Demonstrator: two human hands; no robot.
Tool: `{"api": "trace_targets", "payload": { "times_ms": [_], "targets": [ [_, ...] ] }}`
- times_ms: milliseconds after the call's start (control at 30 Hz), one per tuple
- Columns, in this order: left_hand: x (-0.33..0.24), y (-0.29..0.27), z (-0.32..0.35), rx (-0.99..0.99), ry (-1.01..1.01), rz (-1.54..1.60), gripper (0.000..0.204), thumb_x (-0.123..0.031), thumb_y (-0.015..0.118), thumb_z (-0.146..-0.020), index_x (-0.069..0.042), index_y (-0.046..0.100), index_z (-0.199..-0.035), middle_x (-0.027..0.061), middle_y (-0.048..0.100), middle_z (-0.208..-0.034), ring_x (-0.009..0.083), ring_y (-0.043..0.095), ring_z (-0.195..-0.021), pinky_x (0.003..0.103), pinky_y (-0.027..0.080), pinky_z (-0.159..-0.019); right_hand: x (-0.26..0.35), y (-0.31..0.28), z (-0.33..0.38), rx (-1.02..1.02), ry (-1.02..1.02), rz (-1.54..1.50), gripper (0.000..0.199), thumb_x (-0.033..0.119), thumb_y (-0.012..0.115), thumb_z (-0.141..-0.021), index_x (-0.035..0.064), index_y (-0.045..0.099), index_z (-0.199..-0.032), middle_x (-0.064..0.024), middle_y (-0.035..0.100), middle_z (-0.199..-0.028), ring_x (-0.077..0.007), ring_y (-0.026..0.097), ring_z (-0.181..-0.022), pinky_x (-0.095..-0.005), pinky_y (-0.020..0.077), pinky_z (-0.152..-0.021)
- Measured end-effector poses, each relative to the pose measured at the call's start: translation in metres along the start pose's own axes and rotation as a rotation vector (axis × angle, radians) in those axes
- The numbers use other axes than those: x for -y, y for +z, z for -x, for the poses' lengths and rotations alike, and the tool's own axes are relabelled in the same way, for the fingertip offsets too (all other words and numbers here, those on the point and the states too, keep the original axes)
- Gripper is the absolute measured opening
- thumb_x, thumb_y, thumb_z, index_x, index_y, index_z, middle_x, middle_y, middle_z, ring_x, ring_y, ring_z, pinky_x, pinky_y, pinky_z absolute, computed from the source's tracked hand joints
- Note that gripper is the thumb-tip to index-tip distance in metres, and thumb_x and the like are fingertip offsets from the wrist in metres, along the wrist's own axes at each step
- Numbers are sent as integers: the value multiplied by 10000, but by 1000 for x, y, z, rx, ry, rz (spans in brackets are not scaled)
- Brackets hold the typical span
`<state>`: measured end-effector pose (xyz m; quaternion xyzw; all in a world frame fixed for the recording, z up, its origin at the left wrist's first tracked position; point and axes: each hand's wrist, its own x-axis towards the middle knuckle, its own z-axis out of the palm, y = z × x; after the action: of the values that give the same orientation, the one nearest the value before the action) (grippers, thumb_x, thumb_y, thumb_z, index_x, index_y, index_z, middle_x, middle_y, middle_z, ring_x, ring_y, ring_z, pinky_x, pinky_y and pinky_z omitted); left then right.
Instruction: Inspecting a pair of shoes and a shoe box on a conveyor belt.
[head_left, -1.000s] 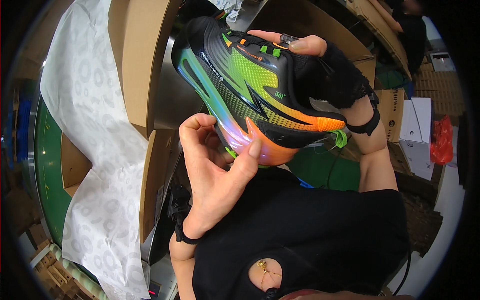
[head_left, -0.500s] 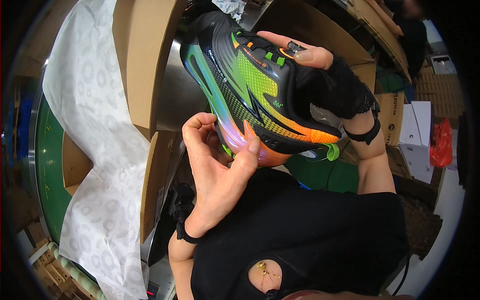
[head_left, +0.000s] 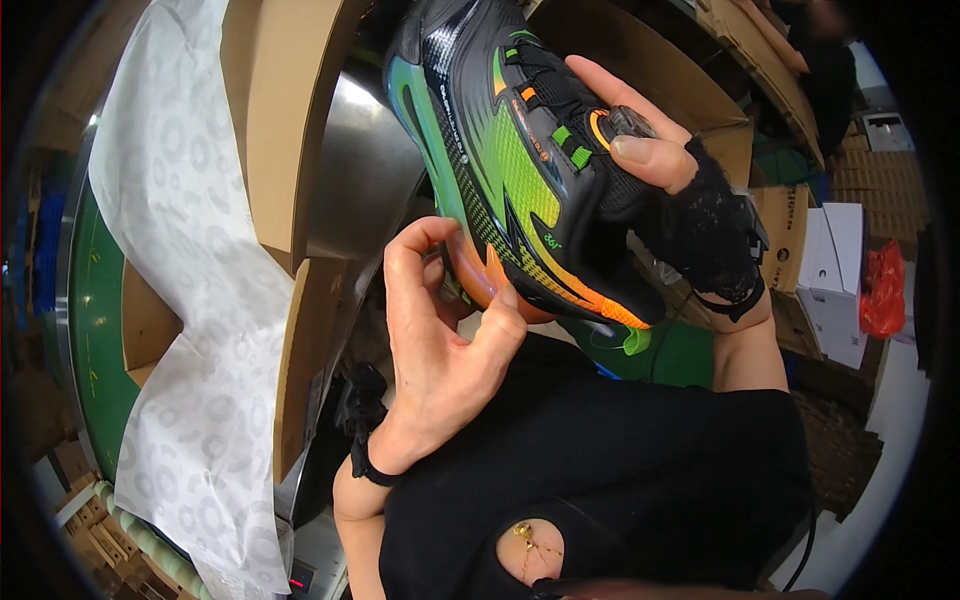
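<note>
A black sneaker (head_left: 525, 185) with green-yellow mesh, orange trim and a shiny multicoloured sole is held up at an angle, toe toward the top and heel low. My right hand (head_left: 680, 190), in a black lace covering that leaves the fingers bare, grips it across the top by the tongue. Its thumb rests at a small round dial (head_left: 625, 125) beside the lacing. With bare fingers curled, my left hand (head_left: 445, 335) pinches the sole's edge near the heel. A green pull loop (head_left: 637, 341) hangs from the heel. The sneaker's far side is hidden.
To the left stands an open cardboard box (head_left: 285, 130) with patterned white wrapping paper (head_left: 200, 330) draped over it. A metal surface (head_left: 355, 180) shows behind the sneaker. At right are white boxes (head_left: 835, 280) and a red plastic bag (head_left: 882, 290). A person's arm (head_left: 775, 35) appears at upper right.
The sneaker has tipped steeper, its toe rising and its heel swinging down and left. My right hand has turned with it, while my left has shifted slightly right, staying at the sole.
</note>
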<state>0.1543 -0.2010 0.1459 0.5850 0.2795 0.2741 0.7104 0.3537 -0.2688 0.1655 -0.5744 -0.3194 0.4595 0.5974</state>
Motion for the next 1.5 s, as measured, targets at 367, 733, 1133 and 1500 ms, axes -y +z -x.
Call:
{"api": "trace_targets", "payload": {
  "times_ms": [367,733,1133,1500],
  "targets": [
    [17,0,0,47,162,-99,338,-1,586,-824,6,358,-1073,117,483,-1041,114,561,-840,247,512,-690,5,4,9,-118,-18,41,763,253,568,-774,-25,245,-1407,-155,401,-1370,-208,441,-1227,-303,323,-1035],
    [18,-4,1,32,123,-86,267,-27,618,-823,6,413,-990,122,430,-1117,97,565,-811,234,529,-621,3,-2,4,-74,-15,152,766,283,552,-776,-37,248,-1402,-156,343,-1413,-212,385,-1276,-311,274,-1068],
    [16,-5,0,68,118,-59,329,-24,651,-784,1,405,-1000,95,371,-1093,132,547,-902,249,516,-691,-17,-27,-10,83,-102,88,672,265,547,-827,-45,300,-1369,-124,462,-1249,-166,459,-1159,-272,324,-1009],
    [19,-6,-5,-6,49,-139,310,-72,680,-765,-12,448,-960,94,400,-1010,155,502,-836,249,481,-657,-4,-7,-2,-18,22,-165,553,242,536,-845,-27,421,-1314,-99,568,-1167,-153,547,-1048,-242,387,-942]
  ]
}}
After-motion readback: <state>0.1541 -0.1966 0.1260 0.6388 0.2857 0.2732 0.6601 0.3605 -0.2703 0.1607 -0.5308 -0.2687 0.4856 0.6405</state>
